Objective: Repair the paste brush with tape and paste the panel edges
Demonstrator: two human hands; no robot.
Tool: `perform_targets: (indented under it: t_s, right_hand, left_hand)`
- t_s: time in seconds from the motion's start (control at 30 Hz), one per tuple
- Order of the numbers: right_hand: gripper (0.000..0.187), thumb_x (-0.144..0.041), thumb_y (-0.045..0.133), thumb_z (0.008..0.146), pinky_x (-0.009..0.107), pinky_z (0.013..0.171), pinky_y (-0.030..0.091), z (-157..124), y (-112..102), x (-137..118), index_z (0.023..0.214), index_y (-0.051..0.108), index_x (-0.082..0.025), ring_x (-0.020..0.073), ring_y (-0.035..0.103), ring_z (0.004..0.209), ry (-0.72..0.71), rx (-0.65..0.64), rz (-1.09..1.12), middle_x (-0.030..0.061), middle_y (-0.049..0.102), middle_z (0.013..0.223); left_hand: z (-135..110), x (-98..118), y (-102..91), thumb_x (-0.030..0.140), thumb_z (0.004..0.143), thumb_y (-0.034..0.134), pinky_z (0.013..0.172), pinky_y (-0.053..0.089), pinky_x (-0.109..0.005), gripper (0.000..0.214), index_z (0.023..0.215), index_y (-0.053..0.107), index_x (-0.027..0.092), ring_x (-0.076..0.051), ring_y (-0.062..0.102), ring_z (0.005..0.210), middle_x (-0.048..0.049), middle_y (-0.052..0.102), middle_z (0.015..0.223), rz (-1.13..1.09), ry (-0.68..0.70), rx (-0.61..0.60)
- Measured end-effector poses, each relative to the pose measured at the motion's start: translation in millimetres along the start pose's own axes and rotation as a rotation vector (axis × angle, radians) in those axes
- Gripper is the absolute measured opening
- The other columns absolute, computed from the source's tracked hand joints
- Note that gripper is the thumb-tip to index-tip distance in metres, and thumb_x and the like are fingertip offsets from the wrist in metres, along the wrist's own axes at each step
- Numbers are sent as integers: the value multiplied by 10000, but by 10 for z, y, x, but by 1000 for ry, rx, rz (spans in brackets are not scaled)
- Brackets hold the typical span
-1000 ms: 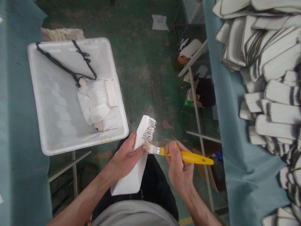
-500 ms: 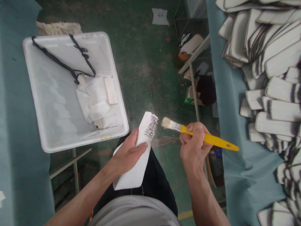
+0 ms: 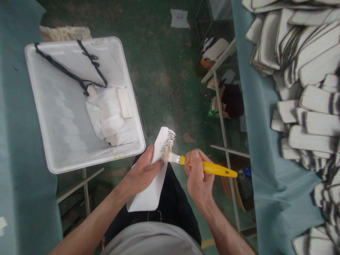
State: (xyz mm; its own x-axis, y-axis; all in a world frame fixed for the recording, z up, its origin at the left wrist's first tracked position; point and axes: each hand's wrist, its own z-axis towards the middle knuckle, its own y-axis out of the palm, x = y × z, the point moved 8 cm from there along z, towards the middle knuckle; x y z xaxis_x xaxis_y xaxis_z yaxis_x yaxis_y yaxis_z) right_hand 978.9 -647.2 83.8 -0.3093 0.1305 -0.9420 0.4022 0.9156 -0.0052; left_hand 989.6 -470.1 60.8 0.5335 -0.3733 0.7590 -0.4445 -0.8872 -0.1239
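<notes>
My left hand [image 3: 145, 168] is closed around a white stack of flat pieces [image 3: 148, 193], its thumb lying across the near face. Small dark-marked edges show in staggered rows along the stack's upper right side. A paintbrush [image 3: 219, 169] with a yellow handle, a metal band and pale bristles is gripped in my right hand [image 3: 199, 173]. Its bristle tip meets the lower end of the staggered edges, close to my left thumb. What exactly the white pieces are, I cannot tell.
To the left stands a white plastic bin [image 3: 63, 117] with a black cord and white pieces inside. Many white, dark-edged pieces [image 3: 310, 136] lie on the blue-green table covering [image 3: 276, 198] at right. A metal frame [image 3: 219, 92] and assorted items sit below it.
My right hand has moved left and slightly down with the paintbrush. Its bristles, apart from the stack before, now touch the staggered edges. My left hand holds almost the same place.
</notes>
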Motion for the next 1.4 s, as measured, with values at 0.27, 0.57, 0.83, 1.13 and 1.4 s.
perform_targets:
  t_s: [0.27,0.57,0.83,1.13,1.4]
  right_hand:
    - [416,-499,597,957,229,419,224,98,-34,2,665,475,-229,77,271,461,7,104,69,-67,424,605]
    - [393,-490,607,966,237,447,257,102,-88,28,703,469,-233,80,284,476,14,138,72,-69,427,640]
    - [362,-447,605,945,233,430,228,133,-172,34,689,466,-232,76,276,459,-26,228,102,-71,418,631]
    - [461,-572,641,906,230,420,243,231,-110,239,654,458,-232,75,277,455,33,229,62,-77,406,593]
    - [463,-585,601,939,232,433,251,294,2,280,671,468,-231,82,295,467,57,136,48,-78,400,594]
  left_hand:
    - [20,46,-2,278,914,562,1122,461,-415,451,1347,599,159,-284,618,1227,-88,705,1305,4,6,0]
    - [25,4,-21,312,913,576,1099,465,-453,438,1327,603,168,-301,627,1186,-84,713,1220,0,-60,4]
    - [48,-12,-1,321,906,580,1080,478,-462,451,1326,594,157,-301,642,1147,-91,714,1185,-14,-81,-4]
    - [169,-88,40,291,898,570,1121,439,-444,466,1346,570,161,-293,611,1225,-94,699,1256,-57,-101,-11]
    - [239,-103,-39,294,906,576,1040,488,-427,422,1311,590,178,-281,639,1146,-83,709,1198,-33,-112,20]
